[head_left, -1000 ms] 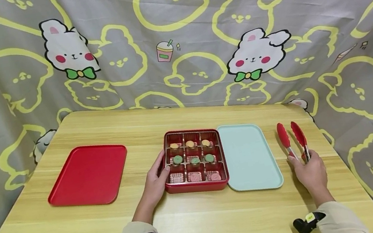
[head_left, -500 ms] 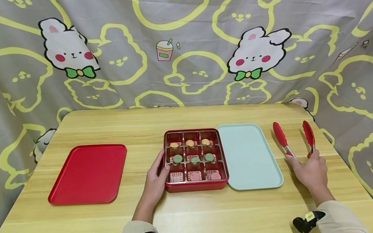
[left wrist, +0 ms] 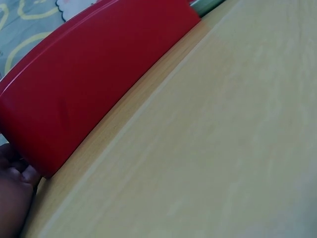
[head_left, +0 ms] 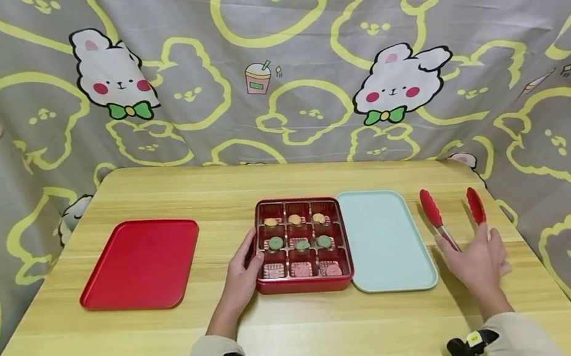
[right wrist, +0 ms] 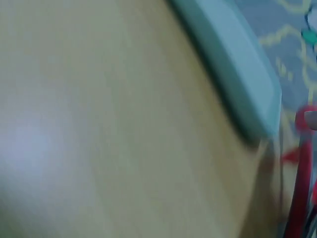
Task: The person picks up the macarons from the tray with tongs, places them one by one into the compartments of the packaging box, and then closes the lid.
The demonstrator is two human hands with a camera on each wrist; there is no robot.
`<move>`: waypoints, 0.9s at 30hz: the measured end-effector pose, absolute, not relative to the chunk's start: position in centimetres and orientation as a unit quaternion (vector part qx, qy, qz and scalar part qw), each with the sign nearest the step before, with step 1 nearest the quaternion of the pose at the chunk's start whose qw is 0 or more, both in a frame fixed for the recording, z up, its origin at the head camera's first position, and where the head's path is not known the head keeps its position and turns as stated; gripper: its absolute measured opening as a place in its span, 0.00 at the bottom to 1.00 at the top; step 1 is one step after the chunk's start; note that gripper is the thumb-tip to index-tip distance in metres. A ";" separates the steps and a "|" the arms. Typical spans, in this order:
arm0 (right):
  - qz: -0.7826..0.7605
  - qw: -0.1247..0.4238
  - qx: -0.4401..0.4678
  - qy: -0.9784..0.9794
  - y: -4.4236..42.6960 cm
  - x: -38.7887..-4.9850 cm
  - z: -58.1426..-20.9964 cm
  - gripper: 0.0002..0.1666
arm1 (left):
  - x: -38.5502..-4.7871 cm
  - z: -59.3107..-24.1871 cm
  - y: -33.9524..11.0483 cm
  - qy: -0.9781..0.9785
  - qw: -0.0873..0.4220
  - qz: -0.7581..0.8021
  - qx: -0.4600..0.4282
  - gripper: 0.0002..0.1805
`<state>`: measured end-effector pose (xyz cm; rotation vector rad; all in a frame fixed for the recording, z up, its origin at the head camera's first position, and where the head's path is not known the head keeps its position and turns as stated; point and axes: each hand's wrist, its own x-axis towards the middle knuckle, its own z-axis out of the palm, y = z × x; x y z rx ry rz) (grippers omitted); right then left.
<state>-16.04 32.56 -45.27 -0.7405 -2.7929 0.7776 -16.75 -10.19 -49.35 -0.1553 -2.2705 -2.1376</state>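
Observation:
My left hand (head_left: 240,278) holds the left side of a red square box (head_left: 302,286), its thumb at the rim. Inside, a clear divided insert has several compartments with small round pieces. Yellow pieces (head_left: 295,220) lie in the back row, green pieces (head_left: 302,245) in the middle, and pink pieces (head_left: 302,270) in the front row's middle and right compartments. The front left compartment has no round piece. My right hand (head_left: 475,260) grips red-tipped tongs (head_left: 429,210), their tips spread apart with nothing between. The right wrist view is blurred, showing part of the tongs (right wrist: 298,198).
A pale green tray (head_left: 387,239) lies against the box's right side, between it and the tongs. Farther left on the wooden table (head_left: 311,342) is a flat red tray or lid (head_left: 139,266). A patterned curtain (head_left: 298,45) hangs behind the table.
The tips of the tongs have spread wider apart in my right hand, and its fingers have shifted slightly. My left hand stays on the box. The head view has shifted a little.

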 end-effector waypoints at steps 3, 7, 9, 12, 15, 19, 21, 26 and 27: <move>0.265 0.108 -0.199 -0.937 30.3 -16.0 -44.6 0.55 | -16.8 -49.4 -10.2 -0.725 0.006 -0.687 -0.046 0.30; 0.282 0.121 -0.134 -0.942 26.4 -15.9 -43.7 0.51 | -16.5 -48.9 -10.7 -0.735 0.001 -0.678 -0.037 0.31; 0.299 0.113 -0.106 -0.942 24.3 -16.0 -43.2 0.50 | -16.2 -48.6 -11.4 -0.745 0.001 -0.666 -0.032 0.31; 0.329 0.097 -0.065 -0.937 21.1 -16.4 -42.4 0.50 | -15.7 -48.0 -13.3 -0.763 0.005 -0.646 -0.014 0.32; 0.363 0.087 -0.027 -0.927 17.9 -16.6 -41.6 0.51 | -15.1 -47.3 -15.7 -0.784 0.021 -0.620 -0.006 0.31; 0.395 0.097 0.041 -0.913 13.6 -16.4 -40.8 0.50 | -14.8 -46.3 -19.0 -0.811 0.062 -0.581 -0.014 0.30; 0.399 0.098 0.074 -0.909 11.5 -16.2 -40.7 0.48 | -14.7 -45.6 -20.5 -0.827 0.075 -0.558 -0.006 0.31; 0.380 0.087 0.140 -0.910 6.9 -15.6 -40.5 0.48 | -14.6 -44.3 -24.5 -0.863 0.088 -0.496 0.031 0.32; 0.375 0.084 0.152 -0.911 6.1 -15.5 -40.4 0.48 | -14.6 -44.1 -25.3 -0.867 0.092 -0.488 0.038 0.32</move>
